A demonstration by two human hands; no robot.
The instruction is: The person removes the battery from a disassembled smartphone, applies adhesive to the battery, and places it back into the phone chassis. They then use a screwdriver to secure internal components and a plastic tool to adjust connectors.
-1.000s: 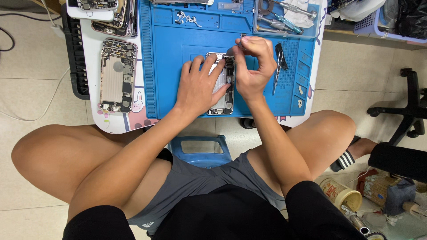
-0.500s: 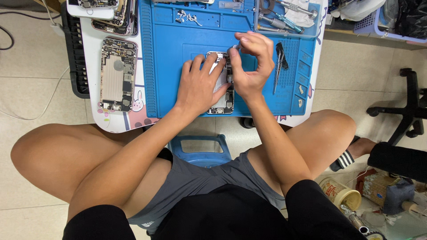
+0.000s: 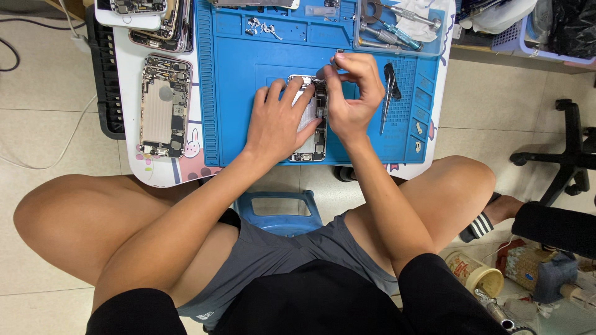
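Opened phone point(image 3: 308, 133) — on blue mat point(image 3: 236, 93), tiled floor point(image 3: 37, 130).

A small phone-repair workshop is shown by the blue repair mat point(image 3: 248, 93) spread on the bench point(image 3: 133, 170), the opened phone chassis point(image 3: 162, 105) laid beside it, the clear tray of screwdrivers point(image 3: 397, 28), the tweezers point(image 3: 390, 87) and the stacked phone parts point(image 3: 155, 22) near the edge.
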